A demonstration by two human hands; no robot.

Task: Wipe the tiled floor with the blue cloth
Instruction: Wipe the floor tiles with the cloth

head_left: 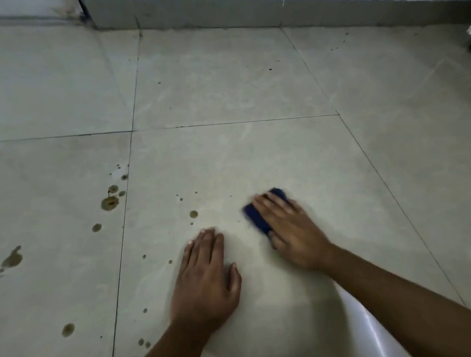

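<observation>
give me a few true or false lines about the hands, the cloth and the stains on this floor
1. The right hand presses the blue cloth on the tiled floor. True.
2. The left hand holds a second cloth. False: it lies flat and bare on the tile.
3. The brown stains lie mostly to the left of both hands. True.
4. The cloth covers the biggest stain. False: the cloth is well to the right of it.
</observation>
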